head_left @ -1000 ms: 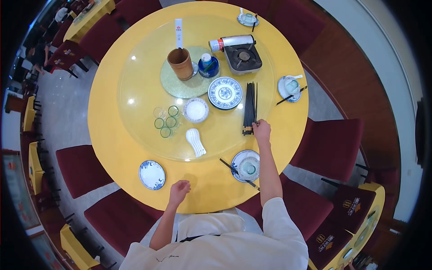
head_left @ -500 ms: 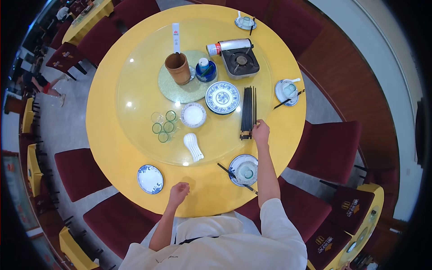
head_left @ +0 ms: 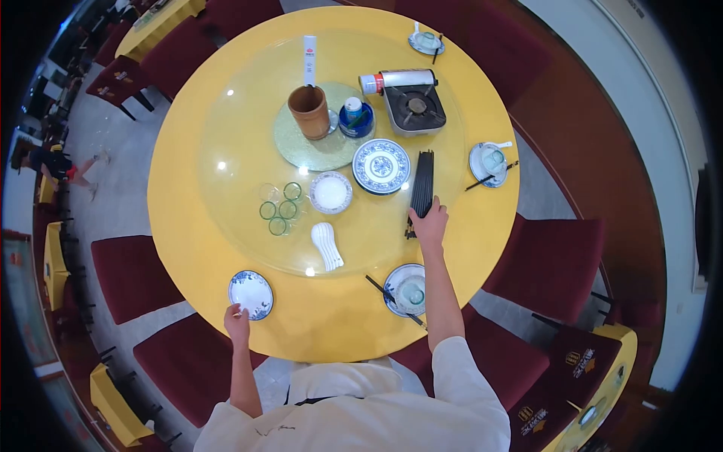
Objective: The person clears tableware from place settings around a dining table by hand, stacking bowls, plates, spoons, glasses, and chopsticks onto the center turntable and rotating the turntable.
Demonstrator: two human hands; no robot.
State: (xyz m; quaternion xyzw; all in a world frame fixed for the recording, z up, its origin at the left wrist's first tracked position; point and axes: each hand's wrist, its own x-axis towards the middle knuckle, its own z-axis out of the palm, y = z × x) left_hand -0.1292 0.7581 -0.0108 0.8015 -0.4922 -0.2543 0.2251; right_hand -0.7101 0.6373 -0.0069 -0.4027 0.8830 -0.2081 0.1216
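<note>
Black chopsticks [head_left: 424, 177] in pinching right hand [head_left: 431, 223]; left hand [head_left: 236, 323], grip unclear, at rim of plate [head_left: 252, 290]

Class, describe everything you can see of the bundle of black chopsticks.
The black chopsticks form a narrow bundle of long, thin, straight sticks side by side; their material and exact number cannot be told. They slant slightly, far ends to the right of the near ends, over the right part of the clear turntable, right of the stacked patterned plates. The right hand grasps them toward their near ends, hiding part of them; whether any are lifted is unclear.
</note>
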